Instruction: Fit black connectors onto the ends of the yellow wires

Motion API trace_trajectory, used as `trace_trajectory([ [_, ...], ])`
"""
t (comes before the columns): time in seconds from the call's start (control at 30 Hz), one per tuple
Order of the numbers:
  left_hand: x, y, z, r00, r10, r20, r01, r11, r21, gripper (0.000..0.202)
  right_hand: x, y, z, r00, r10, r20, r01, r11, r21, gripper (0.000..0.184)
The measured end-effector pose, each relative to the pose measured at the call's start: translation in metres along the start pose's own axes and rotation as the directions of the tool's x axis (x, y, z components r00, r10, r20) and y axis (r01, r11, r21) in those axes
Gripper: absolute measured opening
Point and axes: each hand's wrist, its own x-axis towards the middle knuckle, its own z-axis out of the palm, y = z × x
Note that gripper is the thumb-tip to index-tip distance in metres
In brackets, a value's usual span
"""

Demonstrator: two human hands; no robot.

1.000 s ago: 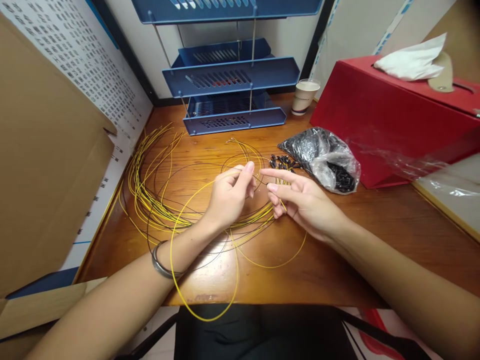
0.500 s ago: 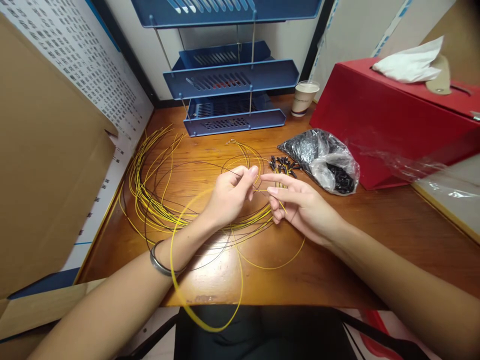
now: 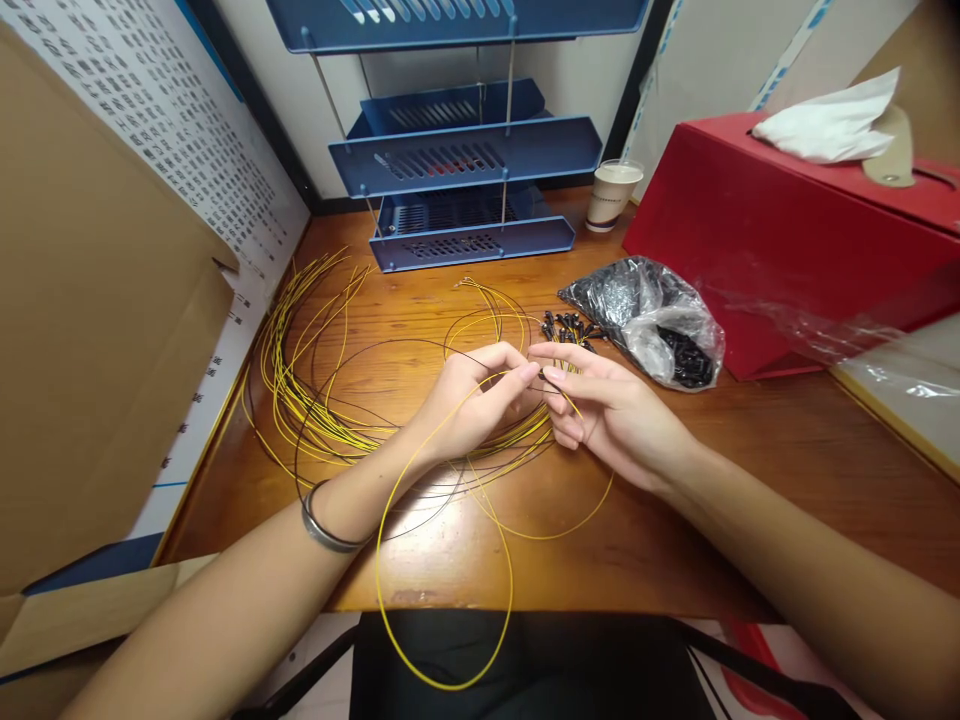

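My left hand (image 3: pixel 480 395) pinches thin wire between thumb and forefinger above the middle of the table. From it a yellow wire (image 3: pixel 512 570) hangs in a big loop past the table's front edge, and a black wire (image 3: pixel 298 430) curves off to the left. Close beside it, almost touching, my right hand (image 3: pixel 611 410) grips a yellow and a black wire end (image 3: pixel 564 392) between thumb and fingers, its forefinger stretched out. Beneath the hands lies a coiled bundle of yellow and black wires (image 3: pixel 281 390). Small black connectors (image 3: pixel 568 328) cap several wire ends just behind my right hand.
A clear plastic bag of black parts (image 3: pixel 645 320) lies right of the connectors. Behind stand a tiered blue file tray (image 3: pixel 472 245) and a paper cup (image 3: pixel 611 197). A red box (image 3: pixel 765 240) with a tissue (image 3: pixel 829 125) stands right; cardboard (image 3: pixel 97 330) is at left.
My left hand has moved slightly right, closing up to my right hand's fingertips. The hanging yellow loop has shifted right and lower, and the black wire has swung into a wider arc.
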Motion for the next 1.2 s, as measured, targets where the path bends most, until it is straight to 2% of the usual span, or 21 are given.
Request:
trace_trajectory([
  [0.23,0.003,-0.002,-0.005,0.978,0.139,-0.155,-0.115,0.982,0.152,0.031,-0.001,-0.001,0.0,1.0,0.006,0.006,-0.006,1.0,0.0,0.031],
  [0.4,0.003,0.0,-0.003,0.972,0.126,-0.2,-0.101,0.986,0.131,0.028,-0.002,-0.001,0.0,1.0,0.005,0.018,-0.005,1.0,-0.006,0.031],
  [0.6,0.002,0.003,0.0,0.987,0.099,-0.126,-0.083,0.988,0.128,0.021,-0.001,0.001,0.001,1.0,-0.001,0.025,0.001,1.0,0.006,0.03],
  [0.7,0.002,0.001,-0.001,0.981,0.092,-0.172,-0.069,0.988,0.135,0.025,0.0,0.001,0.001,1.0,0.009,0.02,-0.009,1.0,0.009,0.029],
  [1.0,0.007,-0.003,-0.002,0.951,0.149,-0.27,-0.136,0.988,0.068,0.027,-0.001,-0.002,0.002,1.0,0.001,0.03,0.0,1.0,-0.027,0.038],
  [1.13,0.01,-0.006,-0.006,0.924,0.164,-0.345,-0.144,0.986,0.082,0.026,-0.001,0.002,-0.001,0.999,-0.014,0.048,0.017,0.998,-0.057,0.042],
  [1.2,0.011,-0.007,-0.007,0.909,0.163,-0.384,-0.153,0.987,0.056,0.026,-0.001,0.001,-0.002,0.997,-0.053,0.056,0.06,0.99,-0.125,0.043],
])
